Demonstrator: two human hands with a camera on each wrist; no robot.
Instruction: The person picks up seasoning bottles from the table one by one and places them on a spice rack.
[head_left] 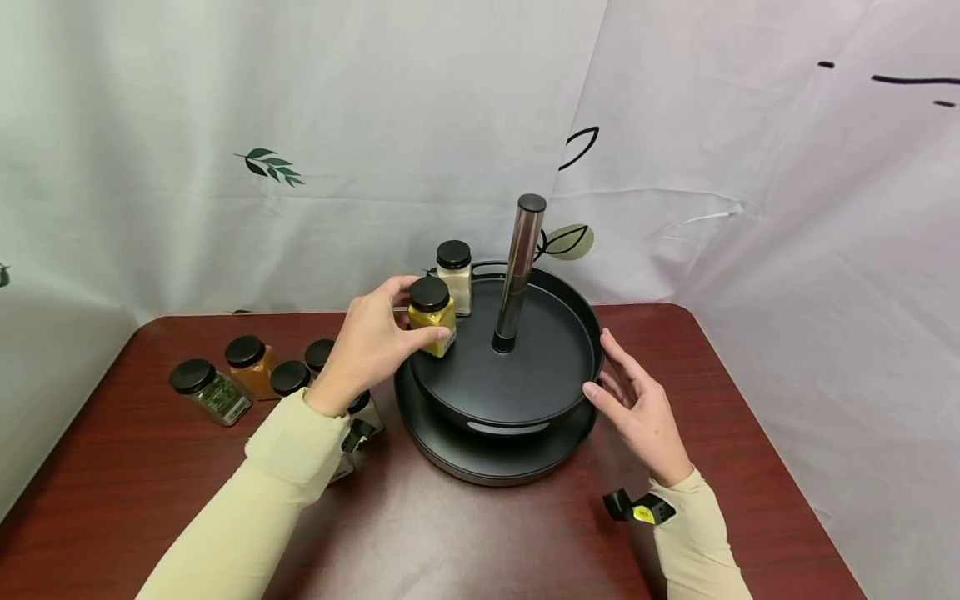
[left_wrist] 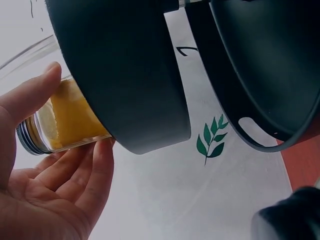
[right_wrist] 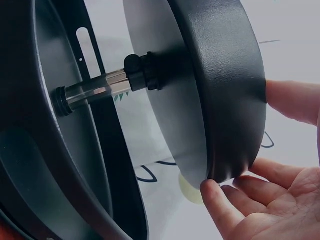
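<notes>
A two-tier black turntable rack stands on the table, its upper tray [head_left: 555,375] held above the lower tray [head_left: 480,467] by a pole [head_left: 517,267]. At the upper tray's left edge, my left hand [head_left: 375,333] holds a black-lidded spice jar [head_left: 433,321] of yellow powder between thumb and fingers. Just behind it, a jar of pale powder [head_left: 454,279] stands upright on that tray. My right hand [head_left: 637,408] grips the upper tray's right side, thumb at the rim and fingers along the outer wall, seen also in the right wrist view.
Left of the rack, several black-lidded jars are on the table [head_left: 525,533]. A jar of green herbs [head_left: 213,392] lies tilted beside an orange-powder jar [head_left: 252,367]; others are partly hidden by my left arm. A white patterned curtain [head_left: 337,125] hangs behind the table.
</notes>
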